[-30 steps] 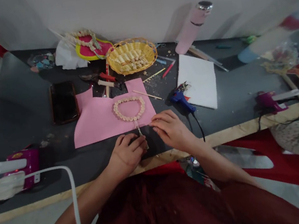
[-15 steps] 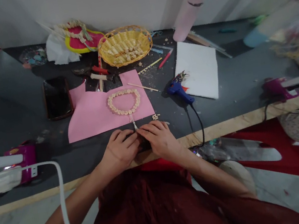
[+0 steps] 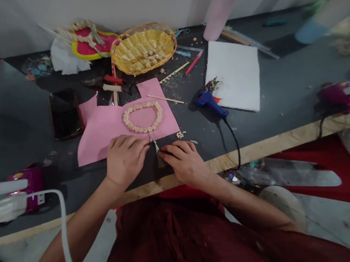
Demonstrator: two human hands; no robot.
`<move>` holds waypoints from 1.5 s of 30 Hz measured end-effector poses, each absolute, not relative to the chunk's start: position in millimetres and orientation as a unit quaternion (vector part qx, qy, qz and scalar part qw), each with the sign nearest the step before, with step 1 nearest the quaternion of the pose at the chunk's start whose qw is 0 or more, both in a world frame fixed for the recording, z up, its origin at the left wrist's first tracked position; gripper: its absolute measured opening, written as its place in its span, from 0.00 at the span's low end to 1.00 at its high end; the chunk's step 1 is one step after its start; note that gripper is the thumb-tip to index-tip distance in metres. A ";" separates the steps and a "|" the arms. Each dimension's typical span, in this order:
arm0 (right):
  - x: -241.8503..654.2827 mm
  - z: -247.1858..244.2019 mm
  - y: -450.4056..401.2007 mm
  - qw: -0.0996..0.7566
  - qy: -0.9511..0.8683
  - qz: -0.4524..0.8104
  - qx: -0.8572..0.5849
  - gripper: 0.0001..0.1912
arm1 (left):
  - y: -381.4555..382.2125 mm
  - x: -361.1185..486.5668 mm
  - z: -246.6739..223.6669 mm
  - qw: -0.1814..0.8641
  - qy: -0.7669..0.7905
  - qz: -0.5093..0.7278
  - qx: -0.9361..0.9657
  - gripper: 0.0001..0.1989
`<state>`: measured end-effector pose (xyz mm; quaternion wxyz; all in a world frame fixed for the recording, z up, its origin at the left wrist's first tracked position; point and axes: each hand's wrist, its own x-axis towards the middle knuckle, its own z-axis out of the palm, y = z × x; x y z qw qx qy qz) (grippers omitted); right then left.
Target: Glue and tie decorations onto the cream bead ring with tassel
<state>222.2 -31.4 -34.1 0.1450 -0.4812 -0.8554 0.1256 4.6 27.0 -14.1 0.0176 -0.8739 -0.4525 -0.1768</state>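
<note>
A loop of pale beads (image 3: 127, 123) lies on a pink sheet (image 3: 98, 132), with a light tassel (image 3: 157, 148) hanging from its near end over the dark table. My right hand (image 3: 185, 160) is beside the tassel, its fingers bent together and the tips at the tassel's right side; whether they pinch it is hard to make out. My left hand (image 3: 126, 159) rests at the sheet's near edge, left of the tassel, with fingers curled together and thumb close to the index finger. Nothing shows in it. Small pale pieces (image 3: 180, 134) lie just beyond my right hand.
Behind are a wicker basket (image 3: 144, 51), pliers (image 3: 113, 81) and a phone (image 3: 65, 114). To the right lie a blue glue gun (image 3: 209, 104) with its cable, a white sheet (image 3: 235, 71) and a pink bottle (image 3: 221, 7). A purple socket block (image 3: 32, 188) stands left.
My left hand has moved left and away from the tassel, up to the sheet's edge. More of the tassel now shows. My right hand stays near it. The camera view has shifted slightly.
</note>
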 end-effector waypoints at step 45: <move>224.7 -41.2 -31.0 0.188 -0.864 0.090 -0.458 0.17 | 38.7 23.3 -25.2 -0.030 -0.475 -0.157 -0.865 0.11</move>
